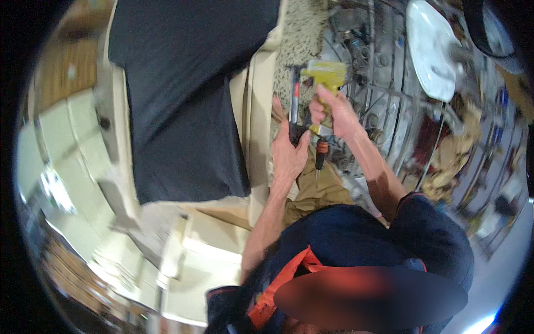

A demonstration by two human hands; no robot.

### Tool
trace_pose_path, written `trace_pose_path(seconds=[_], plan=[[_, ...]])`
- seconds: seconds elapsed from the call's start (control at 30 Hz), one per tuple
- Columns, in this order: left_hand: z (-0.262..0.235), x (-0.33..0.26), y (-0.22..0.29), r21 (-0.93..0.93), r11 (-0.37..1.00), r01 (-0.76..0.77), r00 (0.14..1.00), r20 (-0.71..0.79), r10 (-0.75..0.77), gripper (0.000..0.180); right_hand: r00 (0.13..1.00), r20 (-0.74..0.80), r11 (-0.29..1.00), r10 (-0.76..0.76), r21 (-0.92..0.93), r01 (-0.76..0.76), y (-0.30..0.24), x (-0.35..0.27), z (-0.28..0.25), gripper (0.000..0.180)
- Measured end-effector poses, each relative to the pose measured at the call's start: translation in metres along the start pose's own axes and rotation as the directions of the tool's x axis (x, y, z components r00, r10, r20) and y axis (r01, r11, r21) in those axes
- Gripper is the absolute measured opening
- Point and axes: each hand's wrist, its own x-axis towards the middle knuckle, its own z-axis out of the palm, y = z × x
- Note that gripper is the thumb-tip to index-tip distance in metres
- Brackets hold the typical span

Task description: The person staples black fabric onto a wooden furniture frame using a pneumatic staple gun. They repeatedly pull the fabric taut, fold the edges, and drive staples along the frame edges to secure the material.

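Both hands (339, 117) hold a yellow-and-black tool (329, 72), apparently a stapler; black cloth (178, 111) lies to their left.

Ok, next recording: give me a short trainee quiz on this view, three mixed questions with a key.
1. Which hand grips the yellow tool by its handle?
2. True or false: the black cloth lies to the left of the left hand.
3. What colour is the curved panel at the upper right? (a) red (b) white (c) green

Key:
1. The right hand.
2. True.
3. b
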Motion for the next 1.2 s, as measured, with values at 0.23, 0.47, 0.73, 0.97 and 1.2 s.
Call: trace_pose_path(seconds=[0.23, 0.47, 0.73, 0.97, 1.2], plan=[[-0.007, -0.105, 0.001, 0.239, 0.949, -0.203, 0.971, -0.075, 0.227, 0.053, 0.918, -0.184, 0.92, -0.351, -0.248, 0.302, 0.082, -0.131, 0.016, 0.041], [-0.002, -0.26, -0.062, 0.459, 0.652, -0.603, 0.774, 0.143, 0.616, 0.048, 0.493, -0.536, 0.715, -0.685, -0.366, 0.596, 0.229, -0.296, 0.053, 0.042], [0.003, -0.381, -0.066, 0.446, 0.59, -0.673, 0.738, 0.343, 0.582, 0.033, 0.635, -0.582, 0.615, -0.507, 0.272, 0.74, 0.304, -0.386, -0.008, 0.036], [0.004, -0.48, -0.074, 0.511, 0.614, -0.602, 0.775, 0.561, 0.292, 0.036, 0.634, -0.537, 0.217, -0.556, 0.643, 0.734, 0.353, -0.391, -0.08, 0.043], [0.067, -0.484, -0.093, 0.191, 0.773, -0.605, 0.553, 0.799, 0.235, 0.047, 0.632, -0.454, 0.035, -0.628, 0.795, 0.606, 0.419, -0.402, -0.117, 0.059]])
